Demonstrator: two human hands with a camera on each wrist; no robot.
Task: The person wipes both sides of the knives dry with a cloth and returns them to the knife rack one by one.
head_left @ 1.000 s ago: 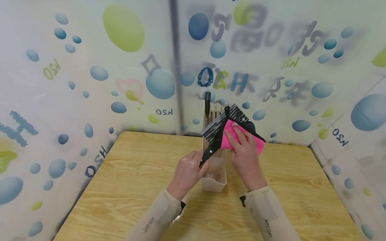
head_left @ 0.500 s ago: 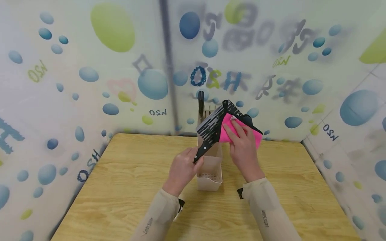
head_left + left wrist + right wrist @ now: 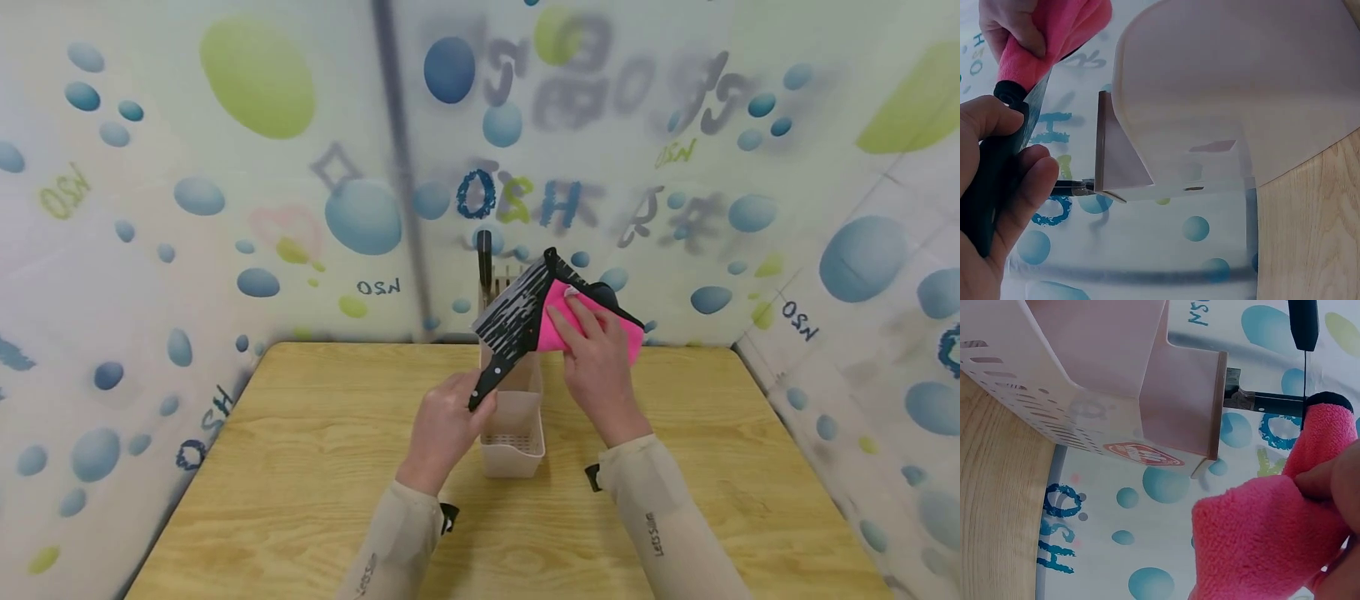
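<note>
My left hand grips the black riveted handle of a cleaver, its broad blade streaked black and grey and tilted up to the right. With my right hand I hold a pink cloth with black edging against the blade, covering its right part. In the left wrist view, fingers and thumb curl round the cleaver's handle. The fluffy pink cloth is pinched and bunched in the right wrist view, folded about the thin blade, so most of that edge is hidden.
Behind and below the cleaver, a pale plastic knife holder with perforated sides stands on the wooden table. A black-handled knife stands upright in its back slot. A patterned wall covering encloses the table's back and sides.
The whole scene shifts left in the head view as the camera turns right. Both hands keep their holds; the cloth has moved slightly along the blade, toward the handle.
</note>
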